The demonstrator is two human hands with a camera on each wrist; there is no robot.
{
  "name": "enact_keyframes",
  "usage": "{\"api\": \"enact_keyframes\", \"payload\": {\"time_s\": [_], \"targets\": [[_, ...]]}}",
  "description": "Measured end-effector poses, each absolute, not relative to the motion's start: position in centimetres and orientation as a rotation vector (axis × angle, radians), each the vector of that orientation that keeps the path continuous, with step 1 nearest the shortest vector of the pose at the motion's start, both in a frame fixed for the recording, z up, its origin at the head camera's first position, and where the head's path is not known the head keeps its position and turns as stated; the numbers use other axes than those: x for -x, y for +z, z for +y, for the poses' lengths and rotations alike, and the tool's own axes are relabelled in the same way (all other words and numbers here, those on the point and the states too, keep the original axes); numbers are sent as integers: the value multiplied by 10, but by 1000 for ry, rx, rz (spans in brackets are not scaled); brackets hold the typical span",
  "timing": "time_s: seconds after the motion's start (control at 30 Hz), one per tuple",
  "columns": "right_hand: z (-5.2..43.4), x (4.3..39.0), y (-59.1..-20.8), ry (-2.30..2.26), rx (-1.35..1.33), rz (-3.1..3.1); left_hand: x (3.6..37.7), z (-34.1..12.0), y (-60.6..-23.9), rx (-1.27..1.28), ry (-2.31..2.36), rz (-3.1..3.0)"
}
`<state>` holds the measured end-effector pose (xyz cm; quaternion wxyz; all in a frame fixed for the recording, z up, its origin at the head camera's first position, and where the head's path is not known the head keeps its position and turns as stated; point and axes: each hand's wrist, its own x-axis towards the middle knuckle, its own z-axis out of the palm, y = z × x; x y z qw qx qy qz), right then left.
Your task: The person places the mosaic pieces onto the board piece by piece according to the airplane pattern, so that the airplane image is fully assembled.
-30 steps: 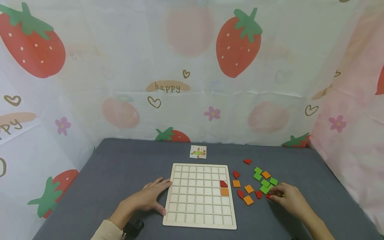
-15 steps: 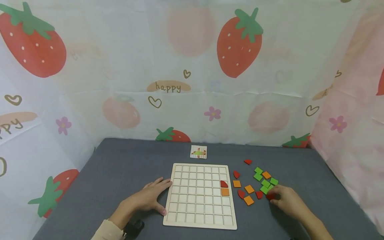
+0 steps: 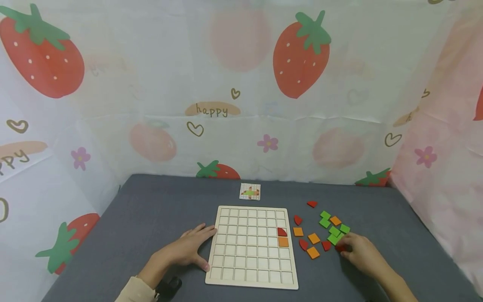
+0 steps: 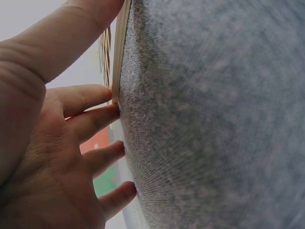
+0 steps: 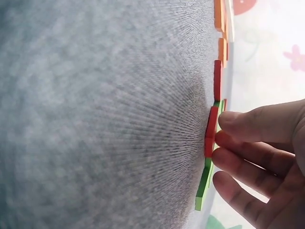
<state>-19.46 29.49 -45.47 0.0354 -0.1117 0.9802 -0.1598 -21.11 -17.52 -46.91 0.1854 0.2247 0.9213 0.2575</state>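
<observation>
My left hand (image 3: 185, 247) lies with spread fingers along the left edge of the pale wooden grid board (image 3: 249, 263). In the left wrist view, its fingertips (image 4: 107, 93) meet the board's side (image 4: 120, 52) and the grey cloth. My right hand (image 3: 362, 251) is at the near right of the loose tiles, thumb and curled fingers on a red tile (image 5: 211, 125), which lies on the cloth and is mostly covered in the head view. Green tiles (image 3: 334, 231) lie right by those fingers. On the board sit a red quarter-round tile (image 3: 281, 232) and an orange square (image 3: 283, 242).
Loose orange squares (image 3: 313, 238) and red pieces (image 3: 326, 245) lie between board and right hand. One red piece (image 3: 312, 204) lies farther back. A small picture card (image 3: 250, 191) sits behind the board on the grey cloth (image 3: 170, 205). A strawberry-print curtain (image 3: 241, 147) hangs behind.
My right hand has shifted slightly left and closed over the red tile, now hiding most of it. The left hand and the board stay put.
</observation>
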Motion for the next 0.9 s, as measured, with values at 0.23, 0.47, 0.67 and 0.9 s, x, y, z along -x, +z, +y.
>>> {"api": "enact_keyframes", "payload": {"time_s": [0.23, 0.47, 0.67, 0.9], "targets": [[294, 194, -457, -479, 347, 3049, 211, -175, -469, -624, 725, 2594], [292, 195, -459, -474, 340, 3054, 211, -175, -468, -619, 727, 2592], [295, 196, -455, -477, 312, 3019, 211, -175, -469, -623, 733, 2589], [296, 198, -454, -476, 269, 2961, 212, -176, -470, -639, 732, 2589]]}}
